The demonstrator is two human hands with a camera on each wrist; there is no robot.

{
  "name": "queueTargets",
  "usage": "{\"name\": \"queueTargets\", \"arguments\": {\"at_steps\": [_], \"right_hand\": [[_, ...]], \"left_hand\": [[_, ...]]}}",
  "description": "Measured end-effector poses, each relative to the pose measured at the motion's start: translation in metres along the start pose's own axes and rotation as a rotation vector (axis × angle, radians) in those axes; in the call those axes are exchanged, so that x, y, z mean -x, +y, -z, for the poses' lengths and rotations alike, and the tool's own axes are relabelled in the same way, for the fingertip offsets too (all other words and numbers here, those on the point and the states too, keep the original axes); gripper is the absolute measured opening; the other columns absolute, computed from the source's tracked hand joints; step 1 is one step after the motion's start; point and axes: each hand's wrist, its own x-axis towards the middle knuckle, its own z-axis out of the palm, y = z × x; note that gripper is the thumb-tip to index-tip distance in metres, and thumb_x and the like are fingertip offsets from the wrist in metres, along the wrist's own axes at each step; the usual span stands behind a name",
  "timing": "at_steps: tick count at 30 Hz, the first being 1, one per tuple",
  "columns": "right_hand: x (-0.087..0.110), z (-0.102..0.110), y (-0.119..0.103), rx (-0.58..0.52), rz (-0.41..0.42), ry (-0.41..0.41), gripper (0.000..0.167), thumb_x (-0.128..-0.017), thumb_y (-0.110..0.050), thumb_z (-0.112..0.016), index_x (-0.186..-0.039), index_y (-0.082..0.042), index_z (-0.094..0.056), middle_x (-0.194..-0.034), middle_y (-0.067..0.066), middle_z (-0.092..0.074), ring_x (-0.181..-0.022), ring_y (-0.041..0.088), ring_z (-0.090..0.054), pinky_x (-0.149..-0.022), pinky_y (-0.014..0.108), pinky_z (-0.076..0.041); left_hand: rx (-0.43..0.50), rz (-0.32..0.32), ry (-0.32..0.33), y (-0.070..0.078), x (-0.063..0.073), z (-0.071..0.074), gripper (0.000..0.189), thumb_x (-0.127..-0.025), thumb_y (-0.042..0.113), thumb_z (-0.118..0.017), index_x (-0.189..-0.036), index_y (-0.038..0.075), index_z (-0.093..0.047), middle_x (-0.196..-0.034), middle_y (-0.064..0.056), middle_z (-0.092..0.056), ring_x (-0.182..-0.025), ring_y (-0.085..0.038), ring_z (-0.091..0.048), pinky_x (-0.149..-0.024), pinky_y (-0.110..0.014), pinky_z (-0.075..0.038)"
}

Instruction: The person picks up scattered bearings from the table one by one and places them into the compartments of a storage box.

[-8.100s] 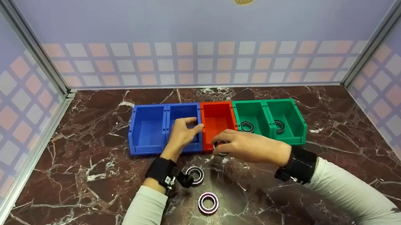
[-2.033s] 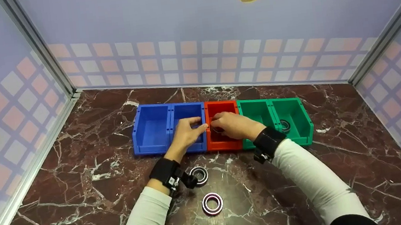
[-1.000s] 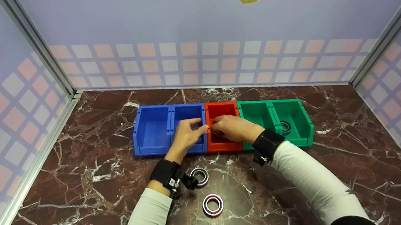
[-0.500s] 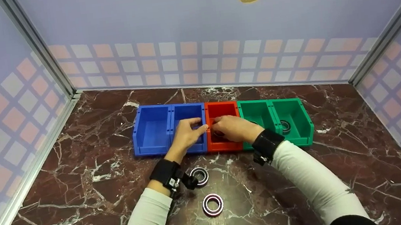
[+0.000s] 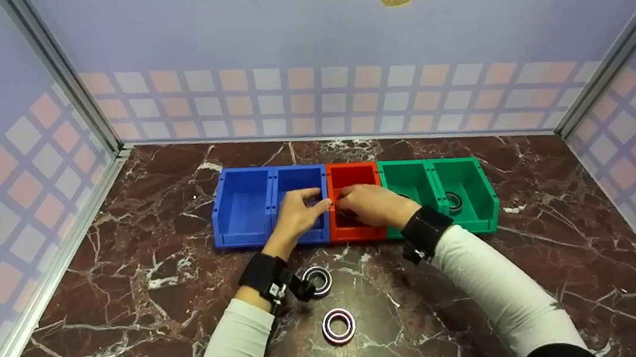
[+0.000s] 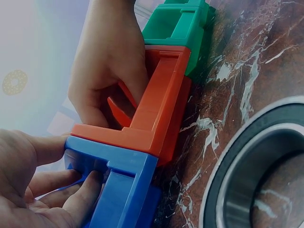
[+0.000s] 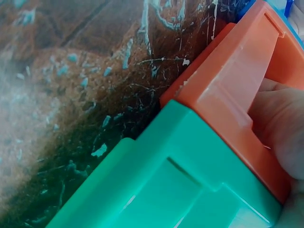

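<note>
My left hand [image 5: 296,214] grips the side wall of the right blue bin [image 5: 301,175]; in the left wrist view its thumb lies at the rim and the other fingers reach inside. The right hand [image 5: 376,203] is down in the red bin [image 5: 359,233], fingers curled. A dark ring bearing [image 5: 348,214] shows partly under those fingers in the head view, mostly hidden by the hand. In both wrist views the red bin's wall hides the right fingertips. On the table in front lie two bearings, one [image 5: 328,284] beside the left wrist camera and another [image 5: 351,325] nearer me.
Left of the gripped bin joins another blue bin [image 5: 242,196]. To the right of the red one stand two green bins, the inner green bin [image 5: 404,170] with a partly covered bearing and the outer green bin [image 5: 461,169] with one bearing [image 5: 459,202]. Patterned walls enclose the marble-look table.
About eight seconds ago the right hand held a bearing at the red bin's front; since then it has moved back and into that bin. Over the last second both hands stay nearly still.
</note>
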Motion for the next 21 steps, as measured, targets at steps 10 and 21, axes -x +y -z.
{"name": "queueTargets", "arguments": {"at_steps": [10,21], "right_hand": [[0.011,0.017,0.003,-0.061,0.047,0.068,0.016,-0.090,-0.008,-0.069,-0.105,-0.011,-0.074,-0.117,0.010,-0.070,-0.108,0.026,-0.067,-0.094,0.040,-0.057],[0.048,0.048,0.003,-0.143,-0.022,0.147,0.030,-0.088,-0.015,-0.075,-0.118,-0.012,-0.071,-0.126,0.009,-0.066,-0.120,0.026,-0.061,-0.101,0.041,-0.053]], "left_hand": [[0.006,0.031,-0.019,0.002,0.001,-0.001,0.047,-0.091,0.016,-0.071,-0.134,-0.002,-0.059,-0.140,-0.019,-0.058,-0.136,-0.030,-0.050,-0.113,-0.041,-0.043],[0.001,0.049,-0.014,0.000,0.000,0.000,0.048,-0.092,0.018,-0.070,-0.135,-0.001,-0.058,-0.143,-0.018,-0.056,-0.137,-0.030,-0.048,-0.115,-0.041,-0.041]]}}
